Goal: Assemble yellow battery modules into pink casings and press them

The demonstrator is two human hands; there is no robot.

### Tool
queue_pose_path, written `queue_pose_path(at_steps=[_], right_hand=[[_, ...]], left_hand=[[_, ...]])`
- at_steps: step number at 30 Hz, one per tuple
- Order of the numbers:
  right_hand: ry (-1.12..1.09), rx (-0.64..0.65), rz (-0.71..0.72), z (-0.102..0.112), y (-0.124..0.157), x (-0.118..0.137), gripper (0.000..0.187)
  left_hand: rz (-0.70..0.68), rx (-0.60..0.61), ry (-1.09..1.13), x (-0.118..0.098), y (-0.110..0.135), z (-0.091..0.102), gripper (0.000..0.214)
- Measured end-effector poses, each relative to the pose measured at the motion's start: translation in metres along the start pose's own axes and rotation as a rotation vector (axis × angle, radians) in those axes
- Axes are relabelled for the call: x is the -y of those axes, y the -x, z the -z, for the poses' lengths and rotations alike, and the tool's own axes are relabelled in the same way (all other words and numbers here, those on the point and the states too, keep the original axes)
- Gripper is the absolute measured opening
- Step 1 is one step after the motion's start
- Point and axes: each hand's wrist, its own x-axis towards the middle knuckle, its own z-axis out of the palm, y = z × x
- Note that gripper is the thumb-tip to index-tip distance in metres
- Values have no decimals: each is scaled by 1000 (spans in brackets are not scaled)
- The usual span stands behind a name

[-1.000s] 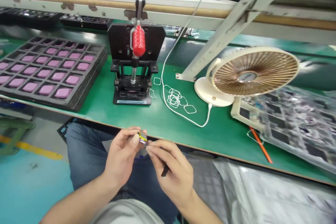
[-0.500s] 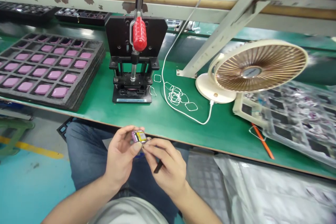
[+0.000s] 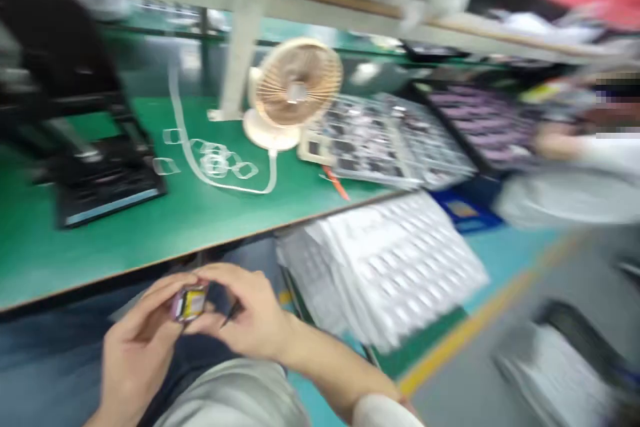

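My left hand (image 3: pixel 143 340) is closed around a small purple case (image 3: pixel 190 303), gripping it by the edges above my lap. The case's inner side faces up and shows a yellow-and-silver part. My right hand (image 3: pixel 247 310) meets it from the other side, fingertips at the case's right edge. A slim black tool (image 3: pixel 231 312) sticks out between the thumb and fingers of that hand; blur hides its kind. On the green bench (image 3: pixel 200 210) above lie several thin white ring-shaped strips (image 3: pixel 216 163), beside a white cable (image 3: pixel 193 170).
A black press fixture (image 3: pixel 100 167) stands at the left, a cream fan (image 3: pixel 295 90) mid-bench. Right of it are clear trays (image 3: pixel 360 143), an orange stick (image 3: pixel 336 183) and a tray of purple pieces (image 3: pixel 485 120). White stacked trays (image 3: pixel 400 253) sit below. A co-worker's sleeve (image 3: pixel 613 157) shows far right.
The view has swung to the right, so the press now sits at the left edge and a co-worker has come into sight. Both hands still hold the purple case and the black tool.
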Motion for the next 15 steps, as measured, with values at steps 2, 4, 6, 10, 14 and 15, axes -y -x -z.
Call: queue_pose_path(at_steps=[2,4,6,10,14,15], right_hand=[[135,16,-50,26,22,-6,47],[398,-37,-262,73,48,-16,31],[703,-193,-558,139,76,-27,40],[997,-442,-937,273,132,-53,36],[1082,-383,-1183,329,173,-74,27],[1087,-350,-1203,329,180,-78,26]], left_hand=[[243,88,26,9,-3,-1,39],[432,179,24,18,-10,-8,37],[535,236,0,24,-14,-18,38],[621,257,-61,28,-10,-40,41],[630,199,-99,28,0,-58,41],[638,191,-106,28,3,-62,42]])
